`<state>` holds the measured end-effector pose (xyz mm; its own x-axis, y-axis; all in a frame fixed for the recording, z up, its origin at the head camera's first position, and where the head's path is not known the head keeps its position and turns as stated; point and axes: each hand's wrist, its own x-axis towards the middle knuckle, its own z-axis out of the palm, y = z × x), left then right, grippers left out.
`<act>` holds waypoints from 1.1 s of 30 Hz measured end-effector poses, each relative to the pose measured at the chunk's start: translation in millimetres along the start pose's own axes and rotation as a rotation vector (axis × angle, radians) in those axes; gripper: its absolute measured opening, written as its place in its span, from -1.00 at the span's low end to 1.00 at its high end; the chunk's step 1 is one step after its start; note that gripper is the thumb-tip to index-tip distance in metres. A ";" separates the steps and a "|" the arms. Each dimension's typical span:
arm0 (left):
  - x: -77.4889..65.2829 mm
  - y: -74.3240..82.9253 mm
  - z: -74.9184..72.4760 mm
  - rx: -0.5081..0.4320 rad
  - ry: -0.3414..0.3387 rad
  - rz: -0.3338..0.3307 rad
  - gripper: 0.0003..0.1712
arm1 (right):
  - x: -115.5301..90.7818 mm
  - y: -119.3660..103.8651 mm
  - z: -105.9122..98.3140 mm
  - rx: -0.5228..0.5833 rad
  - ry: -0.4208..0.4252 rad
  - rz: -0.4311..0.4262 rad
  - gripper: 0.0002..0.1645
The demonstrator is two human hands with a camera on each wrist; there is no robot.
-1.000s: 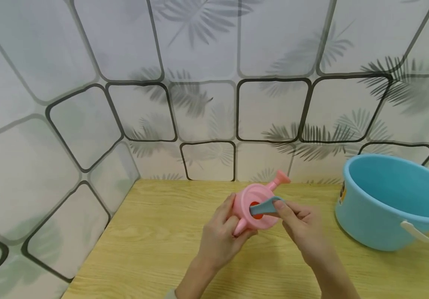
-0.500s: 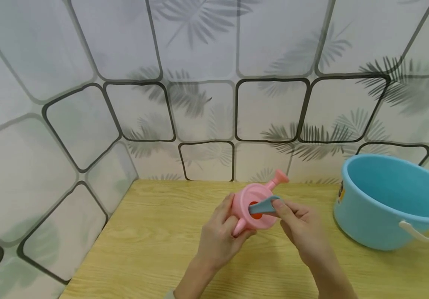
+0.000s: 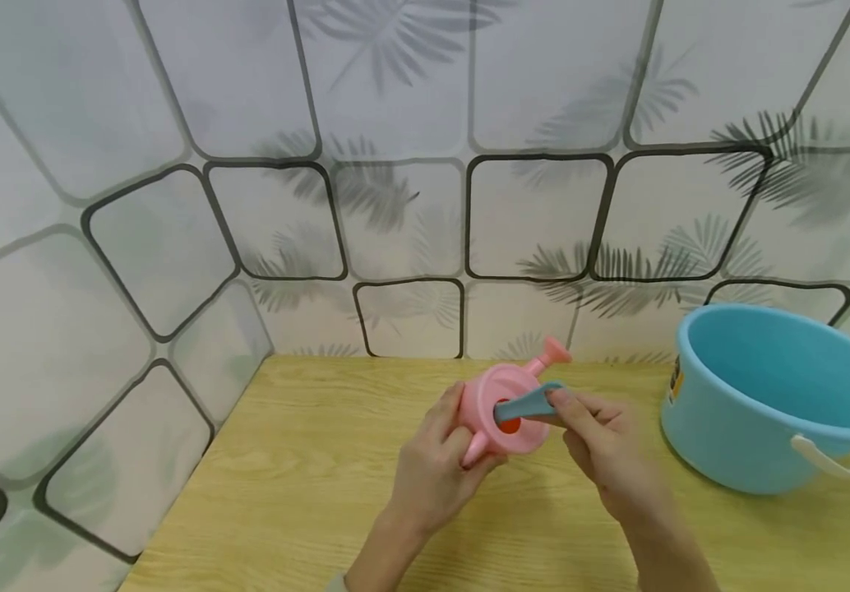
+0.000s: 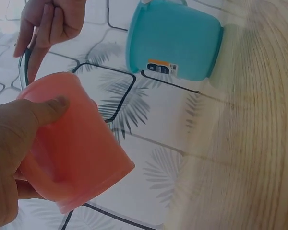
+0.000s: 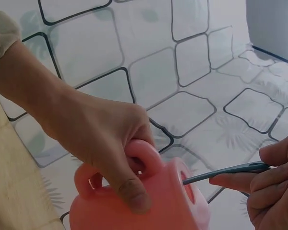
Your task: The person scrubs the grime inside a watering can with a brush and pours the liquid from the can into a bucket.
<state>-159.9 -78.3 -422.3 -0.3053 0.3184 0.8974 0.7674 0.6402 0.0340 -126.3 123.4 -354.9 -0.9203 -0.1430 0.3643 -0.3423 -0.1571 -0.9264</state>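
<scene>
Left of the blue bucket point(image 3: 750, 448), our left grip point(image 3: 432, 473) clasps the pink watering can point(image 4: 84, 143) at its handle point(image 3: 476, 450) while our right grip point(image 3: 606, 448) pinches the blue tool point(image 3: 524, 406) reaching into its opening point(image 3: 510, 426) — we'd best brace the can and work the tool gently.

The left hand point(image 4: 12, 148) grips a pink can point(image 4: 89, 143), a blue bucket point(image 4: 177, 40) beyond.

We take this for a home, room unclear: leaf-print wall covering point(image 3: 536, 218) rises behind the wood-grain tabletop point(image 3: 307, 460), a blue bucket point(image 3: 728, 440) stands on it, and a pink watering can point(image 3: 528, 441) is held above it.
</scene>
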 end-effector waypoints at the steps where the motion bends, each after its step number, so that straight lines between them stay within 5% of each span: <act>1: 0.2 0.1 0.5 -0.002 0.000 0.001 -0.46 | -1.1 -1.8 -2.0 -0.002 0.013 0.002 -0.65; 7: 0.4 3.6 2.4 -0.024 0.024 0.005 -0.46 | 0.1 3.4 8.9 -0.101 0.062 0.095 -0.69; 14: 1.4 3.3 0.1 -0.029 0.014 0.007 -0.46 | -0.9 1.1 -4.5 0.051 -0.076 0.004 -0.60; 19: 0.9 3.7 0.4 -0.028 0.028 0.008 -0.46 | -3.0 -1.4 -1.4 -0.010 0.002 0.026 -0.68; 23: 0.0 4.3 0.1 -0.026 0.044 0.006 -0.46 | -0.1 4.7 8.8 -0.050 -0.024 0.064 -0.71; 30: 0.9 4.4 -0.2 -0.021 0.036 -0.005 -0.46 | -3.8 -1.8 -4.1 0.061 -0.052 -0.044 -0.62; 33: 0.8 4.8 0.3 -0.025 0.036 -0.003 -0.45 | -4.1 -3.4 -4.3 0.020 -0.025 -0.033 -0.67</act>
<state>-156.6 -74.8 -421.5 -0.2872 0.2910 0.9126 0.7806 0.6233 0.0469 -122.2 128.7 -353.6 -0.9035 -0.1619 0.3969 -0.3680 -0.1820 -0.9118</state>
